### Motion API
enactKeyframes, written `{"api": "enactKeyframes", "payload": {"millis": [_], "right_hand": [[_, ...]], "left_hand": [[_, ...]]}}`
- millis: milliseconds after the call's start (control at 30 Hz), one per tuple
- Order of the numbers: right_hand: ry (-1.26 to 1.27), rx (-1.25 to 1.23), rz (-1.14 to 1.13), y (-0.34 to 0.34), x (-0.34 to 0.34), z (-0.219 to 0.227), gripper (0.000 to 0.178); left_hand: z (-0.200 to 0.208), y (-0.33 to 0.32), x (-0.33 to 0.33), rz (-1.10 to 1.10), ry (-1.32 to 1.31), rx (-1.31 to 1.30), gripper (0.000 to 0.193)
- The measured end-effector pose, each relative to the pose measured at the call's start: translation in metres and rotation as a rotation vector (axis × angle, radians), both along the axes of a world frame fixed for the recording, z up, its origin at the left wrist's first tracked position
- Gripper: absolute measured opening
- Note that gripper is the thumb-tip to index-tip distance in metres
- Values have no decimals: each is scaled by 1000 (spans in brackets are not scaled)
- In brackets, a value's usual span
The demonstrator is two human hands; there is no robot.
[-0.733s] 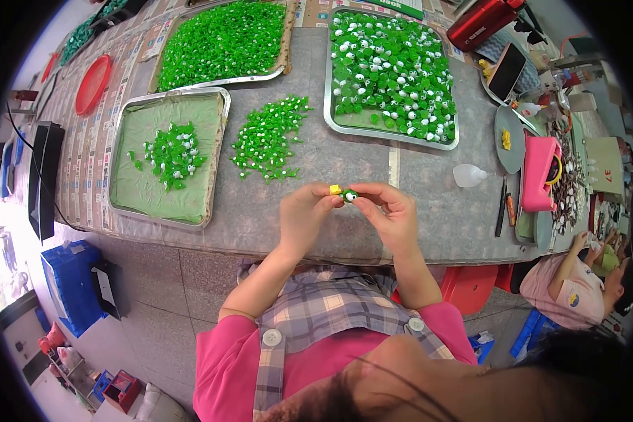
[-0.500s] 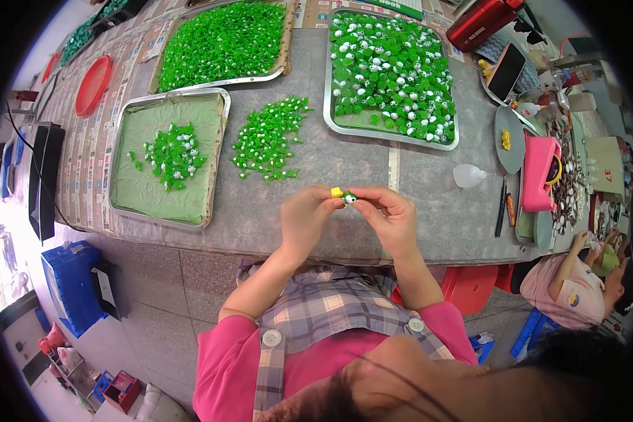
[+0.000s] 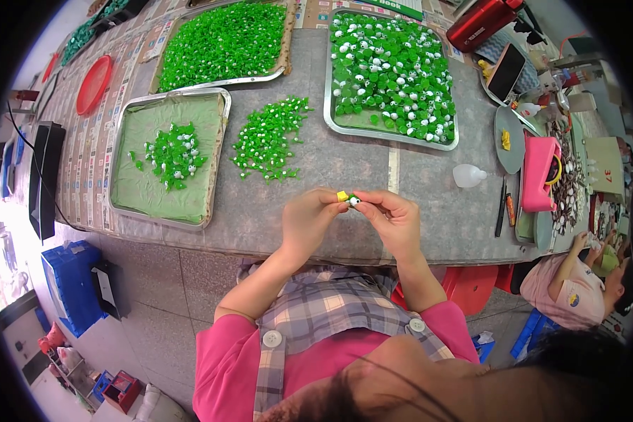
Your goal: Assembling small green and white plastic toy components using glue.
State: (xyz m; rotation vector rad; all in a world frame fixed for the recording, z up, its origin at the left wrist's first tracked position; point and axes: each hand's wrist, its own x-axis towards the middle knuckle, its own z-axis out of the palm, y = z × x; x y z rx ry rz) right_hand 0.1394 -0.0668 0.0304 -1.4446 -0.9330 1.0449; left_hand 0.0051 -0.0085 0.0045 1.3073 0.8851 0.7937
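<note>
Left hand (image 3: 308,219) and right hand (image 3: 397,221) pinched a small, rounded, green-and-white piece (image 3: 354,201) with a dark dot, blocky yellow patch (image 3: 342,197) just left, mottled grey tabletop (image 3: 446,225) beneath.

We are holding small green piece (image 3: 350,197) between left fingers (image 3: 323,195) and right fingers (image 3: 374,197), above worktop (image 3: 274,221), near its front edge. White bead (image 3: 355,201) with dark spot is showing at piece's right end. Bright yellow bit (image 3: 342,196) is sitting at left fingertips, just beside; fingertips are hiding finer shape from us.
</note>
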Motion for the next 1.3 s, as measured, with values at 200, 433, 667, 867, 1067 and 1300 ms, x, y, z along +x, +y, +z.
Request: {"api": "enactKeyframes", "payload": {"millis": [200,433,667,867,1067,1300], "right_hand": [[88,-46,-6,0,1,-8,15],[130,-32,-7,3,3,-4,16],[151,-81,20,4,4,1,15],[339,-58,48,13,9,0,14],[390,-91,52,12,4,-2,13],[367,-113,47,15,-5,-16,14]], "left_hand": [[0,6,-3,-77,79,48,9],[8,8,0,-32,216,546,16],[9,9,1,-28,207,617,15],[18,18,1,-48,243,621,16],[14,18,-2,-29,268,702,18],[7,16,-9,8,327,704,18]]}}
